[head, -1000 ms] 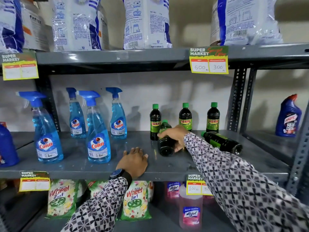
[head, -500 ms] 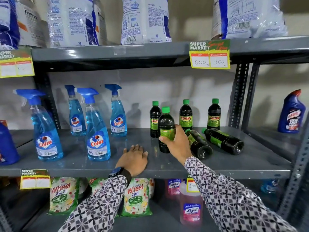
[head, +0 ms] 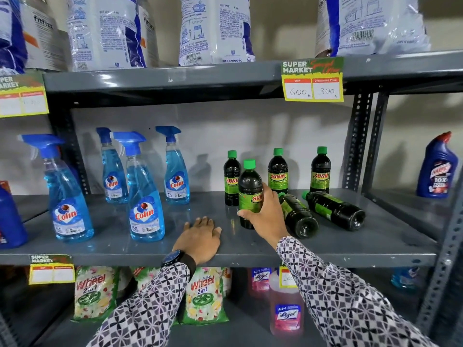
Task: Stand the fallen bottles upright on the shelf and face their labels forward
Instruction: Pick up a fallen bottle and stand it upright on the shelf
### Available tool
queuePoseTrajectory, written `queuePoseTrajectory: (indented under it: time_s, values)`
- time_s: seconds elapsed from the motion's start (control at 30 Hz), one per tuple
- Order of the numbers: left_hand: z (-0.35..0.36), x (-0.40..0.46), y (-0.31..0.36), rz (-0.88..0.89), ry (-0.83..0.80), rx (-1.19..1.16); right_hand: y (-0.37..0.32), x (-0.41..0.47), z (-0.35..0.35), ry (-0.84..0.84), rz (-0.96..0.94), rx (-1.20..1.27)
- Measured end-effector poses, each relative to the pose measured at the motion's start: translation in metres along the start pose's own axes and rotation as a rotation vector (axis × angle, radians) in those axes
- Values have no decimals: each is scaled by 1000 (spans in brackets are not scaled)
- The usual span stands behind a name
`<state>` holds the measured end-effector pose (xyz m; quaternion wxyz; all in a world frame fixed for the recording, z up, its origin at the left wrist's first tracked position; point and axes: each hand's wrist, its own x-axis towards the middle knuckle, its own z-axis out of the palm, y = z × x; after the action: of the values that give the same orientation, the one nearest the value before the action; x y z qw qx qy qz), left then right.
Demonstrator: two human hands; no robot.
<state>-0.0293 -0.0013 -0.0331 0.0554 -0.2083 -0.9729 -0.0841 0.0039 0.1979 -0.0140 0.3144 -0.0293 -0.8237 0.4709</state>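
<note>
My right hand point(head: 265, 214) grips a dark bottle with a green cap and green Sunny label point(head: 248, 186), which stands upright on the grey middle shelf point(head: 350, 249), its label turned partly right. Two more such bottles lie on their sides to its right, one close point(head: 299, 216) and one farther point(head: 334, 210), bases toward me. Three upright bottles stand behind: left point(head: 231, 177), middle point(head: 277, 171), right point(head: 320, 170). My left hand point(head: 200, 237) rests flat on the shelf's front edge, holding nothing.
Several blue Colin spray bottles point(head: 145, 194) stand on the shelf's left half. A blue toilet cleaner point(head: 437, 166) stands in the bay to the right, beyond the steel upright point(head: 358, 144). White detergent bags fill the top shelf; Wheel packs point(head: 203, 296) and a pink Lizol bottle point(head: 286, 304) sit below.
One second ago the bottle lay on its side under my right hand; it has been tipped upright and now stands on the shelf, still gripped. My left hand has stayed put.
</note>
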Motion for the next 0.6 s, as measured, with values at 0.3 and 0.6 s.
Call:
queuePoseTrajectory:
  time_s: [0.3,0.6]
  values:
    - [0,1,0,-4,0,4,1,0,-3,-23,50,103]
    - [0,0,0,-10,-11,-8,6,3,0,-30,43,73]
